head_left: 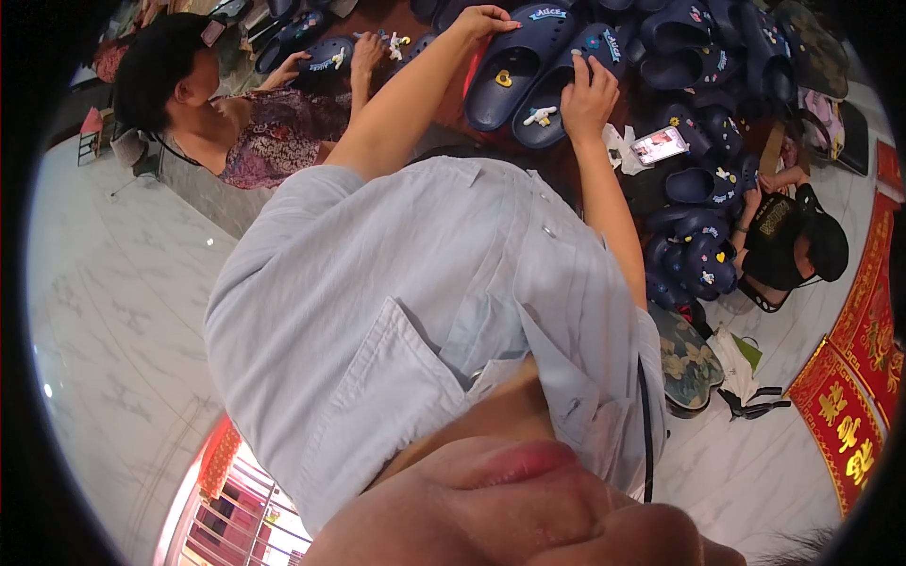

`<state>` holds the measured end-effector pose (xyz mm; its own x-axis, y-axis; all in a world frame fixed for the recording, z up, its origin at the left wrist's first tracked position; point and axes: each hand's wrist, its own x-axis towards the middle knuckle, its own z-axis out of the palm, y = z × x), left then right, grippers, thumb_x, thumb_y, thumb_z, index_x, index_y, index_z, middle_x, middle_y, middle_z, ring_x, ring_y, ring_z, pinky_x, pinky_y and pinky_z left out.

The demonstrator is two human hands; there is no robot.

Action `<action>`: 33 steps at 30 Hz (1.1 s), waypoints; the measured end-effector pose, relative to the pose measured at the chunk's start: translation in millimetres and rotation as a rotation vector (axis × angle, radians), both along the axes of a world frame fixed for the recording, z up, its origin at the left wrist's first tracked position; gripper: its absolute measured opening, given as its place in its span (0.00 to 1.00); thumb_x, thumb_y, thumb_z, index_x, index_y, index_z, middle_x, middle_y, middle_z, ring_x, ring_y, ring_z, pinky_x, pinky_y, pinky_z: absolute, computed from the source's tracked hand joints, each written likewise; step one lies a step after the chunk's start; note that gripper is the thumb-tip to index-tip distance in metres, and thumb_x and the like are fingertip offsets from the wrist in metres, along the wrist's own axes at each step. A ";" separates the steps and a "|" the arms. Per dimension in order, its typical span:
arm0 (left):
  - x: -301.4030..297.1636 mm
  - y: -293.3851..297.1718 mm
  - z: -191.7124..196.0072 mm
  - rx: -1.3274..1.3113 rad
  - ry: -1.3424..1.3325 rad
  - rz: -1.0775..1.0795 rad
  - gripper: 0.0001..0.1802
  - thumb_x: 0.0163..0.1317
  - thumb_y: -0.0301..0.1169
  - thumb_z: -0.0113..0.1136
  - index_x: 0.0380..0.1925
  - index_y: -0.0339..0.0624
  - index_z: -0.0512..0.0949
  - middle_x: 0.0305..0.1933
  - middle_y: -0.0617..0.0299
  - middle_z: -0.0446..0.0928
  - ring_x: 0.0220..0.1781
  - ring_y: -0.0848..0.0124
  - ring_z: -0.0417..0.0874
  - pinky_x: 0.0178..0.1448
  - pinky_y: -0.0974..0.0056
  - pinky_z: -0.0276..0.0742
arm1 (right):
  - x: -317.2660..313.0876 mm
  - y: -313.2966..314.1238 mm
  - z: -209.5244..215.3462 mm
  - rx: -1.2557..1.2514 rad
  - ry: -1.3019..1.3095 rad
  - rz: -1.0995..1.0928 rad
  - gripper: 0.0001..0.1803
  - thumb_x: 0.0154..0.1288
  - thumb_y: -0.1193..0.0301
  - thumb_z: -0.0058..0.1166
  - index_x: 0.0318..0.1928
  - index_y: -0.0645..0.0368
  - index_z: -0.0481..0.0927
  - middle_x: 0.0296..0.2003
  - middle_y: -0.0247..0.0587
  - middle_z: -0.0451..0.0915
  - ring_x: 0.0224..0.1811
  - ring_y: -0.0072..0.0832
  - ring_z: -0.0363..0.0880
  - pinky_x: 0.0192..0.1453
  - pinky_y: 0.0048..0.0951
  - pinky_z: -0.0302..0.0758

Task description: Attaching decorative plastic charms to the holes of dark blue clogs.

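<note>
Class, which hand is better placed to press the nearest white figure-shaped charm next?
Probably the right hand: it touches the navy rubbery clog bearing that white charm; the left hand is at the neighbouring clog.

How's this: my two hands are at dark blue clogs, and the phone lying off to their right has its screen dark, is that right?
Not quite: the head view shows the phone lit, not dark. Your left hand and right hand are at dark blue clogs, the phone to their right.
</note>
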<state>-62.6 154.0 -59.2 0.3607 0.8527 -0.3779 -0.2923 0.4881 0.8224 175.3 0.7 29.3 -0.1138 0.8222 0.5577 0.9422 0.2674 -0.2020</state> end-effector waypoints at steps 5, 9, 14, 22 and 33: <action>1.3 -22.9 36.2 0.407 0.372 0.133 0.08 0.56 0.27 0.71 0.33 0.34 0.83 0.36 0.57 0.85 0.38 0.67 0.86 0.45 0.67 0.80 | -6.4 1.0 1.8 0.007 0.012 0.032 0.30 0.53 0.74 0.58 0.60 0.47 0.75 0.56 0.44 0.72 0.58 0.44 0.70 0.58 0.47 0.69; 6.8 -36.0 71.6 0.955 1.011 0.201 0.10 0.53 0.37 0.70 0.27 0.41 0.86 0.32 0.58 0.84 0.34 0.62 0.86 0.43 0.60 0.79 | -3.6 -1.2 0.6 -0.016 0.018 0.006 0.31 0.53 0.74 0.58 0.61 0.46 0.74 0.57 0.43 0.72 0.59 0.44 0.70 0.60 0.47 0.68; 6.5 -42.7 68.6 1.242 1.140 0.200 0.09 0.54 0.35 0.68 0.28 0.41 0.86 0.34 0.58 0.84 0.39 0.57 0.83 0.49 0.57 0.76 | -3.8 -2.0 -2.1 -0.003 0.022 0.009 0.32 0.52 0.74 0.58 0.61 0.46 0.74 0.57 0.43 0.72 0.59 0.44 0.70 0.60 0.46 0.68; 3.9 -60.0 67.2 1.294 1.140 0.155 0.08 0.57 0.31 0.64 0.34 0.41 0.86 0.40 0.59 0.83 0.46 0.57 0.82 0.54 0.57 0.74 | -5.7 -4.4 -0.9 -0.018 0.035 0.010 0.32 0.51 0.75 0.59 0.61 0.47 0.74 0.57 0.44 0.72 0.59 0.44 0.69 0.60 0.47 0.67; 10.1 -43.0 99.5 1.316 1.327 0.113 0.07 0.52 0.37 0.66 0.21 0.48 0.83 0.28 0.61 0.81 0.39 0.57 0.80 0.43 0.52 0.75 | -6.7 5.9 6.9 -0.022 0.033 0.018 0.36 0.52 0.75 0.56 0.66 0.47 0.72 0.60 0.45 0.71 0.61 0.46 0.69 0.64 0.49 0.66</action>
<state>-52.5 111.0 40.2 0.3495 0.7889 0.5055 0.7888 -0.5389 0.2957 168.6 6.7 36.2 -0.1101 0.8325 0.5430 0.9300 0.2790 -0.2392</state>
